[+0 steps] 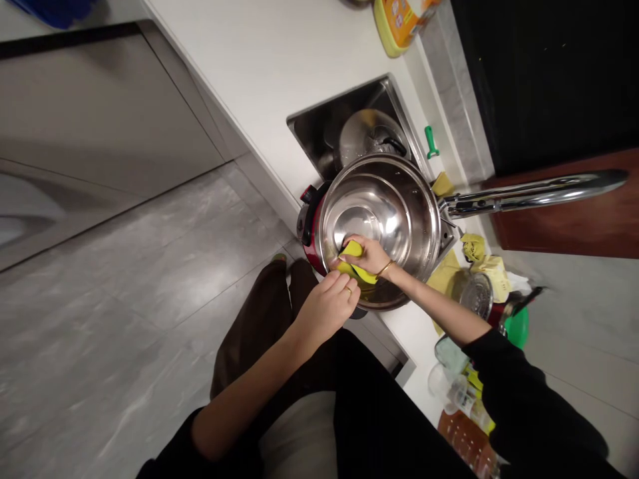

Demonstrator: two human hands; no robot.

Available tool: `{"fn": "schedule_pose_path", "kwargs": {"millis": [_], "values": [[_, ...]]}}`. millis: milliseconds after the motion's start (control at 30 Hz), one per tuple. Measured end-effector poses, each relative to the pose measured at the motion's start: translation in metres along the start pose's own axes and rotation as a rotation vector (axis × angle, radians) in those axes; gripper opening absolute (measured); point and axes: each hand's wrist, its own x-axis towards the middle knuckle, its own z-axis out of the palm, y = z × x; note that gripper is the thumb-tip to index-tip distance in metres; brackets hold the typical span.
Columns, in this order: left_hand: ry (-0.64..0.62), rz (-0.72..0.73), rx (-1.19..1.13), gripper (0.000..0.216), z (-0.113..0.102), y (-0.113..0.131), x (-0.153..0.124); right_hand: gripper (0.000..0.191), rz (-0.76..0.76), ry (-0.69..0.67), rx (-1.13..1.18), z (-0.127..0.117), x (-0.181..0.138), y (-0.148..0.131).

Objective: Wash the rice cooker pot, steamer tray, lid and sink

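Sitting over the sink point(319, 131), beside the tap point(539, 193), the steel pot point(382, 216) appears stiff, fairly heavy and likely slippery if wet; its rim or dark side handle point(313, 219) would be the sound holds. Inside, near the wall, the yellow cloth point(354, 249) looks light, soft and pliable, best pinched through its fold. The right hand point(370, 255) grips the cloth, fingers bent; the left hand point(329, 299) is curled at the rim, its exact grip undeterminable.
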Motion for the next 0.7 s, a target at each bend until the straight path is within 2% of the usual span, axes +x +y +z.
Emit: {"fn": "schedule_pose_path", "kwargs": {"millis": [67, 167, 333, 467, 633, 700], "values": [[-0.001, 0.003, -0.004, 0.018, 0.000, 0.000, 0.000, 0.015, -0.007, -0.014, -0.110, 0.001, 0.000, 0.001], [0.011, 0.004, -0.007, 0.020, 0.000, -0.001, 0.001, 0.014, -0.005, -0.030, -0.214, 0.002, 0.001, -0.001], [0.031, 0.000, -0.003, 0.023, 0.000, -0.001, 0.002, 0.019, -0.037, -0.042, -0.199, 0.000, 0.004, -0.007], [0.030, -0.009, 0.011, 0.024, 0.001, 0.000, 0.002, 0.027, -0.101, -0.117, -0.212, -0.009, 0.001, -0.009], [0.039, -0.008, 0.012, 0.024, 0.000, -0.001, 0.002, 0.019, -0.154, -0.243, -0.360, -0.014, -0.003, -0.007], [0.038, -0.006, 0.006, 0.024, -0.001, -0.001, 0.002, 0.017, -0.149, -0.213, -0.351, -0.012, -0.001, -0.006]]}}
